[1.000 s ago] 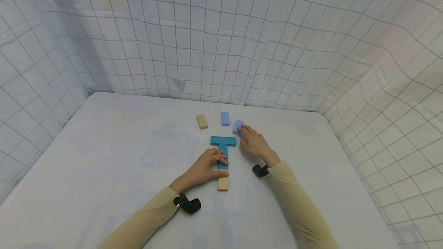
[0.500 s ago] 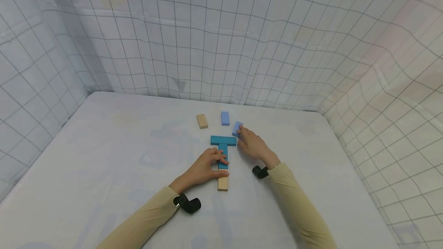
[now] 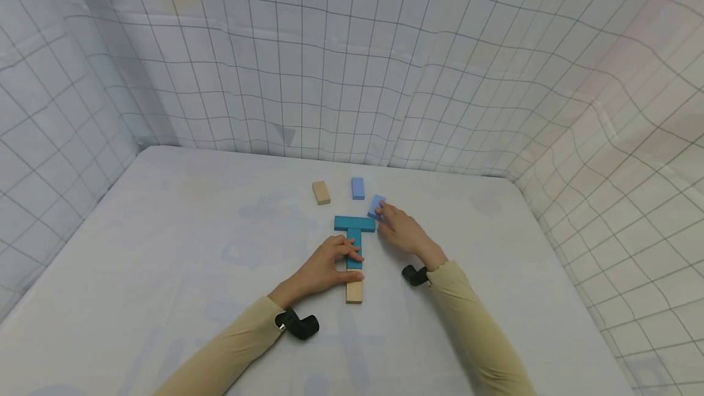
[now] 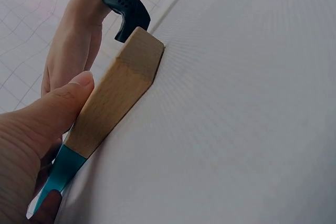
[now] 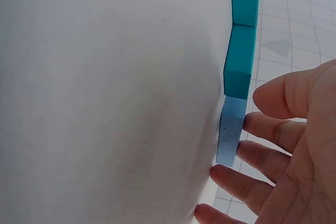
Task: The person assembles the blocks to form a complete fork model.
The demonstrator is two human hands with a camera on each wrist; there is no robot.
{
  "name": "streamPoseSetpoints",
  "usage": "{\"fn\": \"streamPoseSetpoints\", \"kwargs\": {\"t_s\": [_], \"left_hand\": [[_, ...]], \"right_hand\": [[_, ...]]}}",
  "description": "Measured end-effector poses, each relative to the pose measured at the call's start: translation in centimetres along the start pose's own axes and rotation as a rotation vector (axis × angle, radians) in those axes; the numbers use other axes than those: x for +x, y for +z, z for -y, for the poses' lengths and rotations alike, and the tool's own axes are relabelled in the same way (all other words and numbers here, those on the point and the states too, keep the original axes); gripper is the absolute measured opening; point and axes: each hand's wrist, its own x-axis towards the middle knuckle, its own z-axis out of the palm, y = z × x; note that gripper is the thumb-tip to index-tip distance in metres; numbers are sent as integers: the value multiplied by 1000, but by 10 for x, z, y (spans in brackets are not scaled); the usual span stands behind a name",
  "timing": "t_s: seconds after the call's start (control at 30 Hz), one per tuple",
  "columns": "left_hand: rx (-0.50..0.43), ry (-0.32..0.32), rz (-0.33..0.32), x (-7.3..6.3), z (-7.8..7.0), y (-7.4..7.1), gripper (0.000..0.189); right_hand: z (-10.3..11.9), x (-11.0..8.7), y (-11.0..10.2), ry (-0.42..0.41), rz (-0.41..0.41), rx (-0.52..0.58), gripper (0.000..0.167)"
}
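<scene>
Teal blocks form a T on the white table, with a crossbar (image 3: 354, 223) and a stem (image 3: 354, 236). A wooden block (image 3: 354, 293) continues the stem at its near end. Over that joint rests my left hand (image 3: 321, 269), its thumb on the wooden block and its fingers on the teal stem. In the left wrist view, the thumb touches the wooden block's side (image 4: 115, 95). My right hand (image 3: 407, 231) touches a tilted light-blue block (image 3: 374, 206) near the crossbar's right end with extended fingertips (image 5: 252, 121). The fingers partly cover that block in the head view.
Farther back lie another wooden block (image 3: 321, 193) and another light-blue block (image 3: 358, 189). Grid-patterned white cloth (image 3: 341, 78) hangs behind the table and along both sides. Each wrist carries a black camera.
The light-blue block under my right fingers has slid slightly nearer and left, toward the crossbar, with the right hand shifting along. My left hand has stayed where it was.
</scene>
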Motion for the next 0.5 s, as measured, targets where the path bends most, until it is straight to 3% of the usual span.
{"fn": "streamPoseSetpoints", "kwargs": {"t_s": [0.5], "left_hand": [[-12,-1,4,-1,2,0,30]], "right_hand": [[-2,0,4,-19,-24,-25,42]]}}
